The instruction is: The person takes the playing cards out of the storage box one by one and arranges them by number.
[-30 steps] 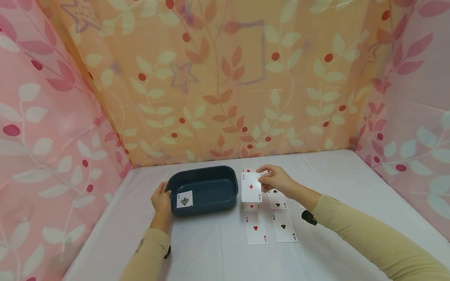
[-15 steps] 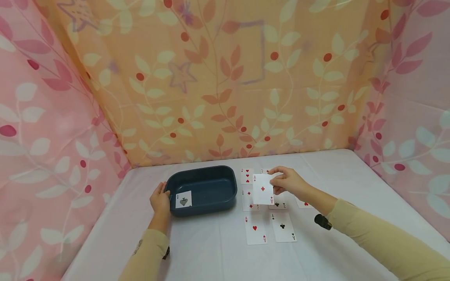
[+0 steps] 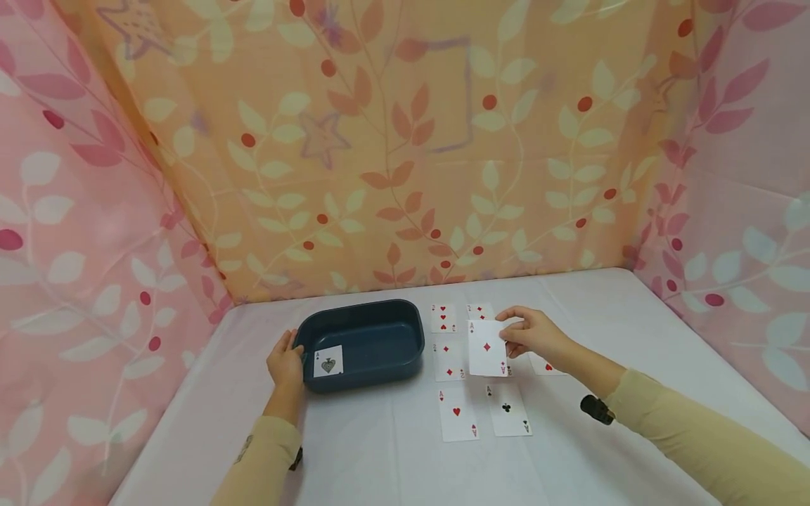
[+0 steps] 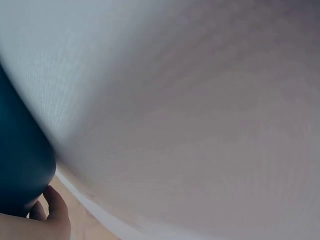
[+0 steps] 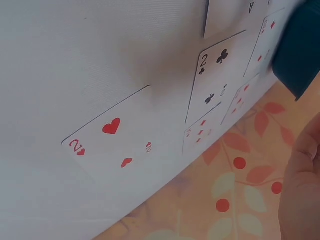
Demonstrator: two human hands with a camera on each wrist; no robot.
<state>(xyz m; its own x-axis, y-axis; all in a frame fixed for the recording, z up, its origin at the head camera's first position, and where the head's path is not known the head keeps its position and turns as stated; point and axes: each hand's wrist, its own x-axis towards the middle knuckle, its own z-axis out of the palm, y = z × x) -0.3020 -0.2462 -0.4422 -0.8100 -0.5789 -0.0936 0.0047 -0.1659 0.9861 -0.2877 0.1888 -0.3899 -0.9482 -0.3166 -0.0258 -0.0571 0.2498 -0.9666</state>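
My right hand (image 3: 530,333) pinches an ace of diamonds playing card (image 3: 486,348) by its upper right edge. The card is held face up above other cards, covering most of a two of clubs (image 5: 212,75), which shows in the right wrist view. At the left end of a dark blue rectangular tub (image 3: 373,378), my left hand (image 3: 285,358) grips the wall, thumb at the rim. An ace of spades (image 3: 328,361) lies inside the tub against its near left side. Only part of the left hand and the tub's corner enter the left wrist view.
An ace of hearts (image 3: 458,416) and an ace of clubs (image 3: 509,410) lie nearest on the white table. Behind them are a two of diamonds (image 3: 447,360), a two of hearts (image 5: 110,135) and further red cards. Patterned cloth (image 3: 380,140) walls the table's back and sides.
My right hand has carried the ace of diamonds rightward and slightly nearer, from over the two of diamonds toward the two of clubs. My left hand stays at the tub.
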